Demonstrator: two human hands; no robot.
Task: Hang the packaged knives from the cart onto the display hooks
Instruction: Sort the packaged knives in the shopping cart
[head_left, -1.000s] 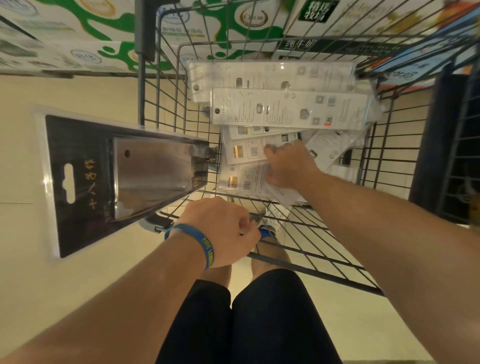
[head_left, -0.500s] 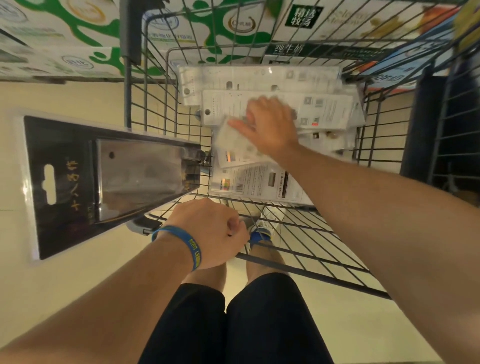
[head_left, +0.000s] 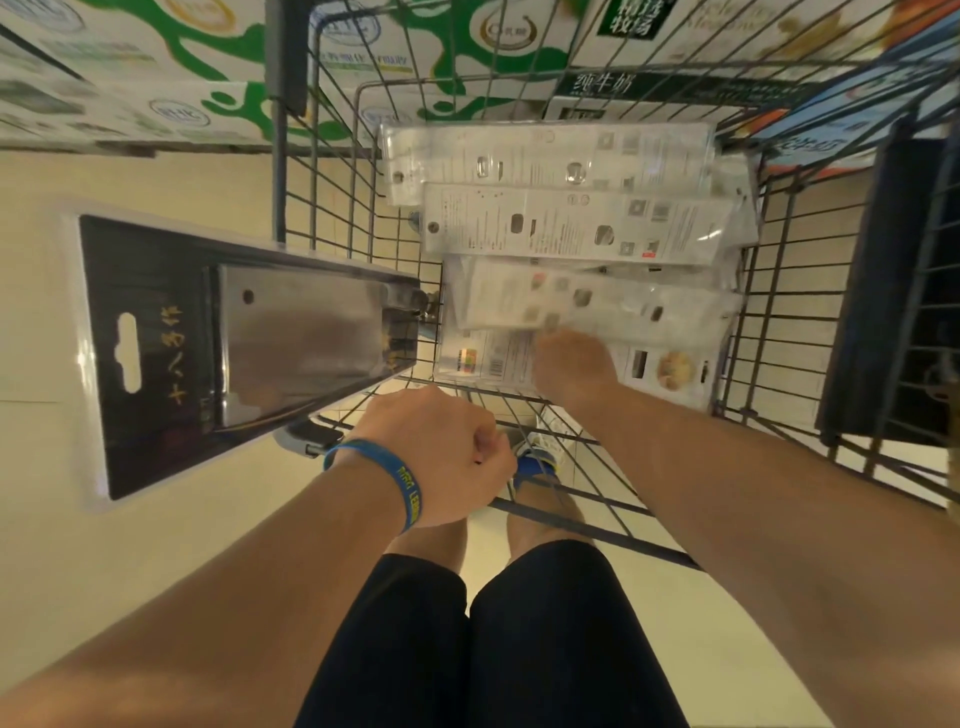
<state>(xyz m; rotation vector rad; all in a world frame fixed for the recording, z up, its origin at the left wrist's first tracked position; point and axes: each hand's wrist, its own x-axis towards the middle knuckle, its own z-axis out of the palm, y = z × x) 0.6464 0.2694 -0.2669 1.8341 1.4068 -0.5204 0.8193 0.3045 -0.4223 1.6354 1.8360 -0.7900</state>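
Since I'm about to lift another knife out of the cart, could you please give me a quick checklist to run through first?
1. The left hand grips the black packaged knife: ok.
2. Its hang hole is uncovered: ok.
3. The right hand holds the white package by its near edge: ok, though the package is blurred.
4. Nothing lies on top of that white package: ok.
5. The cart is open above the pile, so the package can be lifted out: ok.
6. A free display hook is ready: cannot tell, none in view.
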